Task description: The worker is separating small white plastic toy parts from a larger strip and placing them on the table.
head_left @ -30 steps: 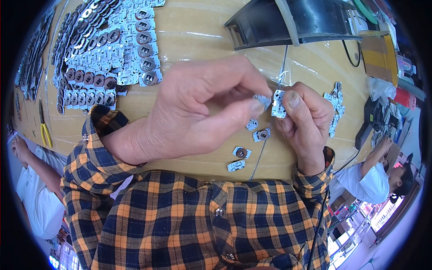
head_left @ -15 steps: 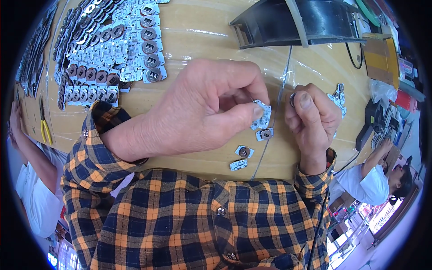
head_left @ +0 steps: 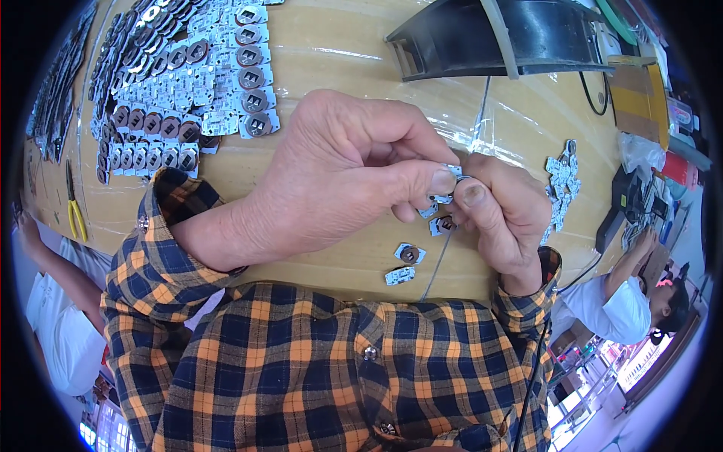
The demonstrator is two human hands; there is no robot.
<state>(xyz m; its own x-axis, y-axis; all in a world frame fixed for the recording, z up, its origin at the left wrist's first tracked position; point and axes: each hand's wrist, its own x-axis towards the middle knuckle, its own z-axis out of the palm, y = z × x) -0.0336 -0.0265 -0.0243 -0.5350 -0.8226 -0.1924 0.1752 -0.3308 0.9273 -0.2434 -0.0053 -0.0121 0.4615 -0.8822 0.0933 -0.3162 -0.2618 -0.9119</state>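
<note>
My left hand pinches a small white circuit board between thumb and fingers, and the fingers cover much of it. Against the board's right side comes my right hand, its thumb and curled forefinger closed on a coin cell battery of which only a thin silver edge shows. Just below the hands lies one board with a round holder. Nearer to me are a second holder board and a small white board.
Rows of boards with round holders cover the table's far left. Yellow-handled pliers lie at the left edge. A black fan-like housing stands at the back; a pile of boards is on the right. Co-workers sit at both sides.
My right hand has moved left with the coin cell and now meets the board in my left hand. The left hand has shifted only slightly.
</note>
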